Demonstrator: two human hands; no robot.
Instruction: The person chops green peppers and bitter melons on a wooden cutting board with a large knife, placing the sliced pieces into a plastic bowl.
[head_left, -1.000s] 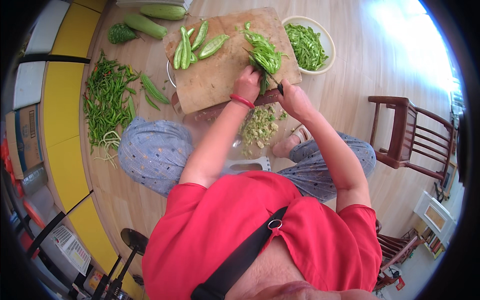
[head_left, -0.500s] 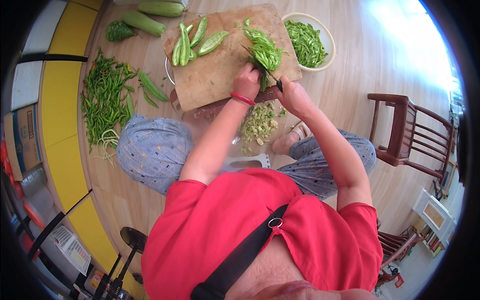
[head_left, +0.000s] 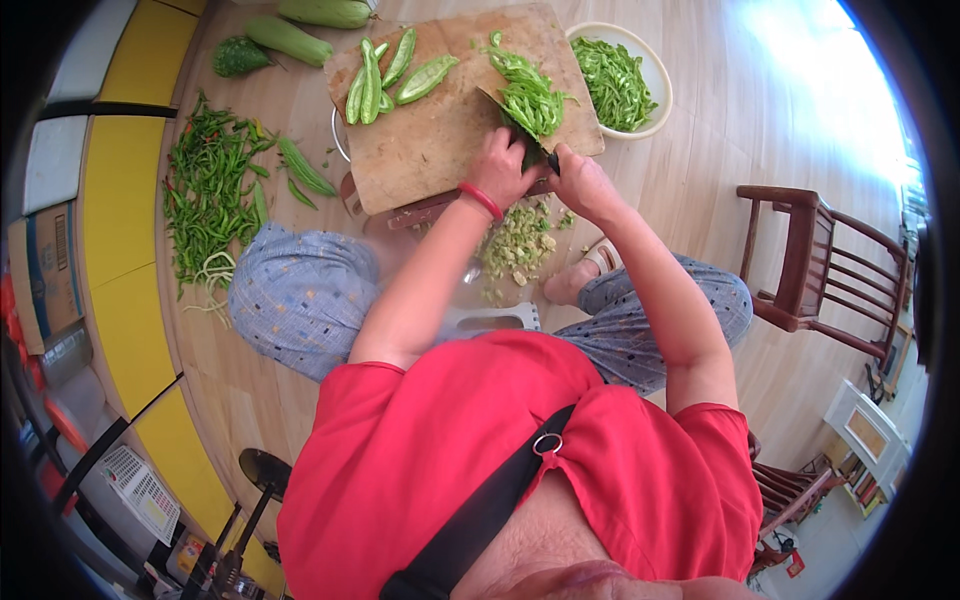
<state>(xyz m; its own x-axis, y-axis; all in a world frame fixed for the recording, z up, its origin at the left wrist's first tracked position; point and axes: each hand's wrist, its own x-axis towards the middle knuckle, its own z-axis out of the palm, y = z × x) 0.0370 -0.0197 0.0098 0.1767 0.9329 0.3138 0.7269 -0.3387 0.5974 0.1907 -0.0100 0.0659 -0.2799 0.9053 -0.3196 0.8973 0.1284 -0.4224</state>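
My right hand (head_left: 584, 186) is closed round the black handle of a kitchen knife (head_left: 553, 162), its dark blade slanting up and left across the board. Just left of the blade, my left hand (head_left: 503, 166), with a red bangle at the wrist, presses curled fingers on a green piece of bitter melon (head_left: 530, 155), mostly hidden by hand and blade. Beyond the blade lies a heap of sliced bitter melon (head_left: 532, 100). Several hollowed bitter melon halves (head_left: 427, 79) rest at the far left of the wooden cutting board (head_left: 420, 160).
A pale bowl (head_left: 662, 85) of green slices stands right of the board. Pith scraps (head_left: 520, 245) lie on the floor below it. Left are green chillies (head_left: 210, 185) and a long bitter melon (head_left: 305, 168); whole gourds (head_left: 288, 40) lie far left. A wooden chair (head_left: 800, 255) stands at right.
My left hand has shifted slightly right, closer to the blade. The knife handle and my right hand have moved a little left. The heap of slices looks much the same.
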